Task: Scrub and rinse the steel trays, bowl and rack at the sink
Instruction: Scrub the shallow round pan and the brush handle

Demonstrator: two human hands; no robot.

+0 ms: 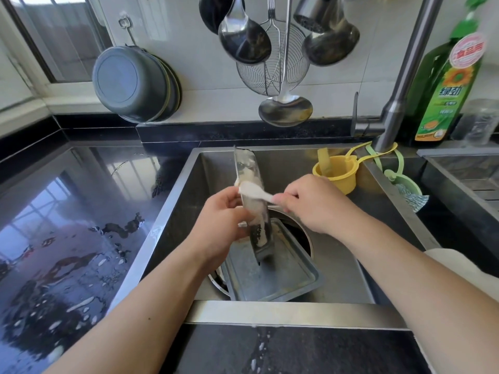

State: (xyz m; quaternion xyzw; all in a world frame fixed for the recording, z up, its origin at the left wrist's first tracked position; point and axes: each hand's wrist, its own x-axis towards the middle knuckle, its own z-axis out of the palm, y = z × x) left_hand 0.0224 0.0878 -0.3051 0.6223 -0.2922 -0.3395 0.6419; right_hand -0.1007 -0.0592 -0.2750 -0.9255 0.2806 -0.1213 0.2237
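Nearest me, a wet black table [67, 238] fronts the sink [283, 309]. In the basin a steel tray [275, 276] lies flat over a bowl [218, 282], both waiting. My left hand [224, 222] grips a second tray [253, 201] on edge, soapy, standing on the flat one; my right hand [316, 203] pinches a white brush [256, 191] against its face. I judge scrubbing mid-way, rinsing undone, the rack unseen. Beyond, the faucet [405, 85] looks dry
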